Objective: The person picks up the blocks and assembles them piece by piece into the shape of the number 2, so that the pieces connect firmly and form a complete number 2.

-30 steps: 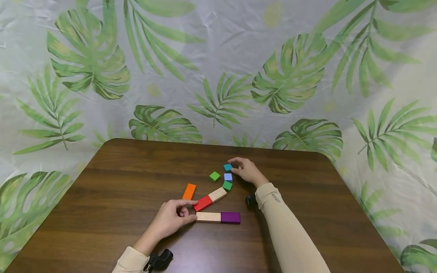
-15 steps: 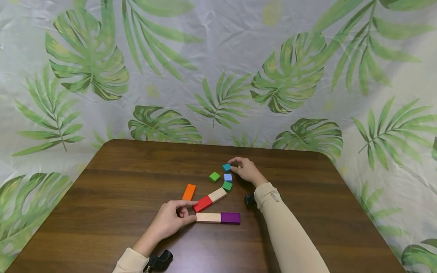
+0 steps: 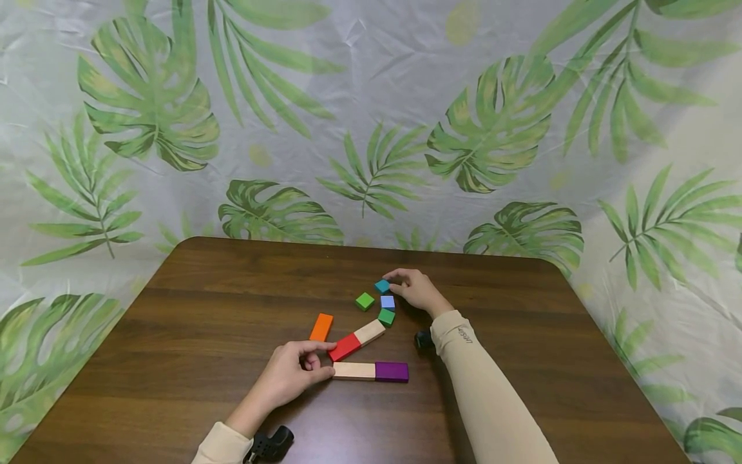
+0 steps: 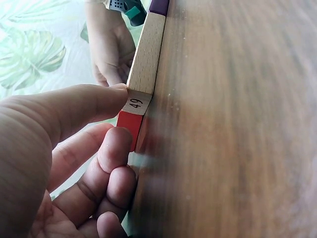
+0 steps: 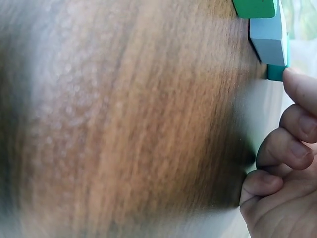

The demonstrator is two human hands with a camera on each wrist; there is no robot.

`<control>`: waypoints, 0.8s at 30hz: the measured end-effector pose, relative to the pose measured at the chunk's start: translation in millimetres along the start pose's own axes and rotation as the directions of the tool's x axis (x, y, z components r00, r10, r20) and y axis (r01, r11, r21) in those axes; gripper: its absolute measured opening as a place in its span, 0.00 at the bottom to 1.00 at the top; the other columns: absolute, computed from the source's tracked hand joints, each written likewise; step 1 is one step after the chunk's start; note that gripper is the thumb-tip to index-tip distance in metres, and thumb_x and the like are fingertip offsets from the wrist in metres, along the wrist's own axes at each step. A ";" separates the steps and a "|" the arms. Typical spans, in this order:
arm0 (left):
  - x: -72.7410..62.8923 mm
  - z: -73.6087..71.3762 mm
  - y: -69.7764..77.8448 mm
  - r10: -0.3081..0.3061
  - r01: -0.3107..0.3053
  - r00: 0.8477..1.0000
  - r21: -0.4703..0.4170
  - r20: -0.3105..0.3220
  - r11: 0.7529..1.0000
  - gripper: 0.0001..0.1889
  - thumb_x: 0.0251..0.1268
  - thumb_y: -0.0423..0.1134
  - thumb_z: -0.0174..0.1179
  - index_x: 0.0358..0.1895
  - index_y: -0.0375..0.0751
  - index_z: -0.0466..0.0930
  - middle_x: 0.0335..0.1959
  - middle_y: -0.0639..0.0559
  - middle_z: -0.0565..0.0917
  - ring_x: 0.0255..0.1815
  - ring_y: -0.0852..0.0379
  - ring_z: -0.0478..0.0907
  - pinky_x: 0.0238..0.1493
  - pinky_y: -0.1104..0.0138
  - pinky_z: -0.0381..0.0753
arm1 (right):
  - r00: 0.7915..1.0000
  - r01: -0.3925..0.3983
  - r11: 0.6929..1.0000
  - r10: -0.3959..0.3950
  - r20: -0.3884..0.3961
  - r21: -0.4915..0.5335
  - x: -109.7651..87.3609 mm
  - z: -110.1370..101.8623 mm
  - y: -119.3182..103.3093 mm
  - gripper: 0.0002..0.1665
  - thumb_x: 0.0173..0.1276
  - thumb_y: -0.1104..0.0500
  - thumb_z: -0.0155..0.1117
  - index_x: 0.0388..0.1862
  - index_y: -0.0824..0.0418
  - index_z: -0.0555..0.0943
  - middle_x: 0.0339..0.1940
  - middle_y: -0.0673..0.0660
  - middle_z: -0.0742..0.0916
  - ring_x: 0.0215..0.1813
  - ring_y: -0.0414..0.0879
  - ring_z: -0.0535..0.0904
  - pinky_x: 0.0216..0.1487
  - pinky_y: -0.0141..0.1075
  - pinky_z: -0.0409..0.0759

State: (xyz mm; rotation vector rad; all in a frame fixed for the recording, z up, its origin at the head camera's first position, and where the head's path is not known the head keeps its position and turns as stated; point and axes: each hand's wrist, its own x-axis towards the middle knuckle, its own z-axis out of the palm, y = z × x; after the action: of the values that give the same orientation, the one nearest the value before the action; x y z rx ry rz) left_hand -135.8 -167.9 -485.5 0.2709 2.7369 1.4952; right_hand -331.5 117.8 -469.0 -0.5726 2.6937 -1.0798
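My left hand (image 3: 286, 374) has its thumb at the left end of a plain wooden block (image 3: 355, 371) and its index fingertip on a red block (image 3: 344, 347). The left wrist view shows "49" printed on the wooden block's end; the other fingers are bent. At the far side, my right hand (image 3: 420, 291) pinches a small teal-blue block (image 3: 381, 286) between thumb and index finger. Just in front of it lie a light-blue block (image 3: 387, 303) and a green block (image 3: 386, 317). A second wooden block (image 3: 370, 332) runs from the red block to the green one.
A purple block (image 3: 391, 372) adjoins the lower wooden block's right end. An orange block (image 3: 321, 327) lies behind my left fingers. A light-green block (image 3: 364, 301) sits left of the light-blue one. The brown table (image 3: 522, 361) ends before a leaf-patterned cloth (image 3: 382, 84).
My right hand has moved slightly left, and the teal-blue block has shifted left with it, turning a little. The left hand and the other blocks have stayed in place.
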 end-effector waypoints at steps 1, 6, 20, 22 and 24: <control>0.0 0.0 0.1 0.001 -0.001 1.000 0.001 0.000 1.000 0.18 0.58 0.40 0.81 0.53 0.48 0.92 0.21 0.61 0.78 0.24 0.67 0.71 0.30 0.73 0.69 | 1.000 0.005 1.000 -0.005 0.000 0.000 0.2 0.0 0.3 0.19 0.83 0.59 0.62 0.68 0.57 0.85 0.20 0.48 0.70 0.21 0.42 0.62 0.30 0.36 0.67; -0.1 -0.2 0.5 -0.002 0.002 1.000 -0.001 0.002 1.000 0.18 0.59 0.40 0.81 0.53 0.48 0.92 0.21 0.61 0.78 0.24 0.67 0.71 0.30 0.73 0.69 | 1.000 0.012 1.000 -0.012 0.006 0.008 -0.5 0.5 -0.4 0.19 0.82 0.58 0.62 0.68 0.57 0.85 0.27 0.51 0.77 0.21 0.42 0.62 0.30 0.36 0.68; -0.2 0.2 0.2 0.001 -0.001 1.000 -0.001 0.003 1.000 0.18 0.59 0.40 0.81 0.53 0.48 0.92 0.21 0.61 0.78 0.24 0.67 0.71 0.30 0.73 0.70 | 1.000 0.011 1.000 -0.011 0.021 0.018 -1.7 0.9 -1.4 0.19 0.83 0.58 0.62 0.67 0.57 0.85 0.24 0.50 0.72 0.21 0.42 0.61 0.31 0.36 0.67; -0.1 0.3 0.1 0.001 -0.001 1.000 0.002 0.002 1.000 0.18 0.59 0.40 0.81 0.53 0.48 0.92 0.20 0.61 0.78 0.25 0.67 0.71 0.30 0.73 0.70 | 1.000 0.011 1.000 -0.011 0.027 0.023 -2.0 0.5 -1.8 0.19 0.83 0.58 0.62 0.67 0.56 0.85 0.21 0.49 0.71 0.20 0.42 0.61 0.30 0.36 0.67; -0.2 0.3 0.1 0.002 -0.002 1.000 0.005 0.000 1.000 0.18 0.59 0.40 0.81 0.53 0.48 0.92 0.20 0.61 0.78 0.25 0.67 0.71 0.30 0.73 0.70 | 0.999 0.010 1.000 -0.011 0.032 0.028 -2.0 0.2 -1.8 0.18 0.83 0.58 0.62 0.67 0.56 0.85 0.19 0.48 0.69 0.20 0.42 0.61 0.30 0.36 0.68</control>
State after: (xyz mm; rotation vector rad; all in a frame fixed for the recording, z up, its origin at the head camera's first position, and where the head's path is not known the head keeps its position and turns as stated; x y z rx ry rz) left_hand -135.6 -167.6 -485.6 0.2731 2.7415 1.4890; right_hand -329.1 117.3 -467.8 -0.5941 2.6468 -1.0999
